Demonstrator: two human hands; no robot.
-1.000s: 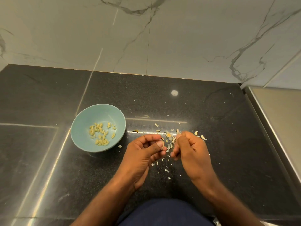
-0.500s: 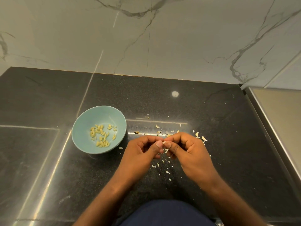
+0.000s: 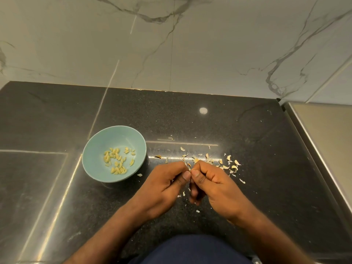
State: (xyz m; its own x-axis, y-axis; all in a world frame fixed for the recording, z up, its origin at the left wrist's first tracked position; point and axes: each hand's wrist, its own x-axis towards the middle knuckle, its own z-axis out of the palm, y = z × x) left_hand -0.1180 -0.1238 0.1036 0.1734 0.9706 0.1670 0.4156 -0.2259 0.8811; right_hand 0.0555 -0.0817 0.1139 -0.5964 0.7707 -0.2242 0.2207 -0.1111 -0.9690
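Across the lower frame, a black stone counter (image 3: 247, 130), backed by a marble wall (image 3: 228, 44). On the counter, left of the hands, a teal bowl (image 3: 114, 136). Holds a small heap of pale shelled kernels (image 3: 117, 161) low in its middle. Beyond the fingertips and to their right, a scatter of husk bits (image 3: 226, 164), touching the stone, well apart from the bowl.

In front of the body, near the counter's middle, left hand (image 3: 167, 189) and right hand (image 3: 217, 187), knuckles almost meeting. Fingers of both curled in, thumb tips side by side and pressed toward the forefingers, clamped on one seed (image 3: 189, 165). Shows only as a sliver between the fingertips, above the husk scatter; too small to tell whether cracked yet.

By the look of it, mid-shelling: splitting the husk off a single seed, with many done and resting in the bowl.

Next, probably: prise the husk apart with the thumbnails, let the pieces drop onto the scatter, then carry the bare kernel left and release it over the bowl. Calls for a light pinch, since a kernel this small could crush or slip out and land among the husks.
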